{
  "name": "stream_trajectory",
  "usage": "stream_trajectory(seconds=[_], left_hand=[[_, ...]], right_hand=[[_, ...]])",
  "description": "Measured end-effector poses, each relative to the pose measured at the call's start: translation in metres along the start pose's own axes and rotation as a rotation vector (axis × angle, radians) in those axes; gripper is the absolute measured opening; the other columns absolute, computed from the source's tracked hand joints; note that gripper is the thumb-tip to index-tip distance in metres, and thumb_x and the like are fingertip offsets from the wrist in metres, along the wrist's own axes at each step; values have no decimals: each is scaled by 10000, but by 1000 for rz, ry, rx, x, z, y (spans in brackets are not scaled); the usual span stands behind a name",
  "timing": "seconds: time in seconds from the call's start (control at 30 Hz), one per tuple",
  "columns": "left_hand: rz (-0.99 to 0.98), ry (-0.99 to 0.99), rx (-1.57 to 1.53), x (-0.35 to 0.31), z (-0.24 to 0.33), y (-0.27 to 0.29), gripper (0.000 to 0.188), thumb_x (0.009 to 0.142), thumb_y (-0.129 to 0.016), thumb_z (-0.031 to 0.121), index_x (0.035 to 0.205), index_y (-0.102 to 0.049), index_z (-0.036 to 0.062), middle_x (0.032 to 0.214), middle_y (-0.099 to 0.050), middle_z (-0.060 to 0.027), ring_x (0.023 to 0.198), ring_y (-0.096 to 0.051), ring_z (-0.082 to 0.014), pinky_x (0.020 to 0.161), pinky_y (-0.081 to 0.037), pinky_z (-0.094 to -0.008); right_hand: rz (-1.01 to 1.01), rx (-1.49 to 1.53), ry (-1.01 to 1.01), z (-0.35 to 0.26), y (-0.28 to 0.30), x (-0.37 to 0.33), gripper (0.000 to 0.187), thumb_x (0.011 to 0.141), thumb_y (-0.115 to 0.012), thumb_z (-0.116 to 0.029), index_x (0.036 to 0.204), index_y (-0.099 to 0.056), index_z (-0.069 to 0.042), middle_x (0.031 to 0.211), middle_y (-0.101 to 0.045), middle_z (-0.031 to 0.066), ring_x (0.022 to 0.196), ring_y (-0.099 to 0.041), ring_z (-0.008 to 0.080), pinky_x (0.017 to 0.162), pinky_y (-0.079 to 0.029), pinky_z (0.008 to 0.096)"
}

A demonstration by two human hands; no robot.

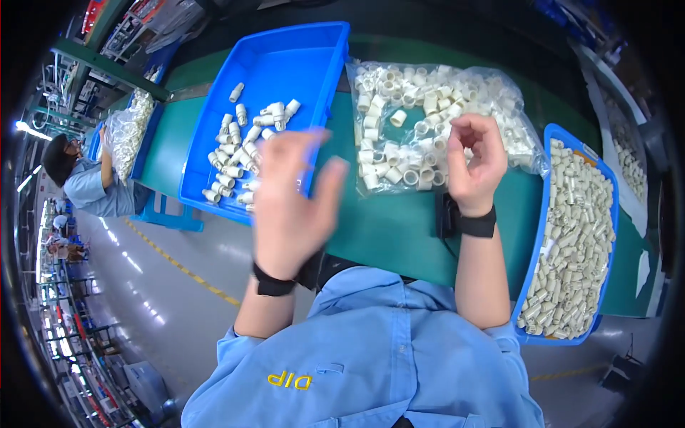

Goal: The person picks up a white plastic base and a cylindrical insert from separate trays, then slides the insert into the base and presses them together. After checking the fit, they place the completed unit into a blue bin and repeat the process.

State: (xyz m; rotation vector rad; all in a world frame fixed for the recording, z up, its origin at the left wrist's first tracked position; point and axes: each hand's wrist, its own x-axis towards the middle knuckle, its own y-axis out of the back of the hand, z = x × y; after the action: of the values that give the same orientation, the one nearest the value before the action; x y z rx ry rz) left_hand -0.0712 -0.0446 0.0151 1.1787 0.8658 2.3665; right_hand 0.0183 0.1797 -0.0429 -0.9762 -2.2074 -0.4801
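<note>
My left hand is over the near right edge of a blue tray, smeared by motion. Its thumb stands apart from the fingers, and nothing shows in it. Inside the tray lie several loose white fittings with ridged ends. Above a clear plastic bag of short white plastic sleeves is my right hand. Its fingers curl in toward the thumb, and whatever they hold is hidden.
A blue bin full of white fittings stands at the right on the green table. A small black object lies by my right wrist. At the far left, another person works beside a bag of white parts.
</note>
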Motion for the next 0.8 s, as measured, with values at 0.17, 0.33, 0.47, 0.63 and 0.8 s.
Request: stream_trajectory(seconds=[0.17,0.33,0.47,0.63,0.8], left_hand=[[-212,-125,-94,21,9,-65,227,806,-684,37,1031,-683,59,1028,-636,-133,949,-639,-321,805,-526,-402],[-311,-37,86,52,-28,-143,247,776,-647,12,1007,-692,87,1068,-661,-111,1015,-643,-336,833,-535,-444],[-392,76,127,44,-47,-148,287,773,-675,70,1060,-686,90,1018,-668,-160,972,-649,-367,817,-532,-430],[-145,68,-116,54,-9,-119,240,781,-774,129,976,-654,56,914,-637,-146,805,-641,-319,691,-514,-387],[-38,-125,-322,57,47,-82,251,755,-795,70,958,-651,43,838,-620,-92,740,-615,-228,636,-497,-313]], right_hand=[[-21,22,258,-82,5,-3,188,809,-557,84,991,-567,38,863,-593,118,714,-545,171,607,-444,252],[-57,43,277,-141,36,-26,221,693,-591,102,881,-647,0,715,-632,98,557,-578,180,489,-437,264],[-138,-337,89,-139,106,-49,155,742,-587,92,862,-628,4,740,-616,100,572,-575,199,508,-432,273],[-15,-915,-372,-113,198,-57,101,813,-632,49,874,-649,-30,809,-628,62,667,-597,181,603,-469,294],[-133,-1133,-370,-79,249,-63,125,776,-680,7,888,-672,-47,833,-628,69,783,-611,219,682,-503,340]])
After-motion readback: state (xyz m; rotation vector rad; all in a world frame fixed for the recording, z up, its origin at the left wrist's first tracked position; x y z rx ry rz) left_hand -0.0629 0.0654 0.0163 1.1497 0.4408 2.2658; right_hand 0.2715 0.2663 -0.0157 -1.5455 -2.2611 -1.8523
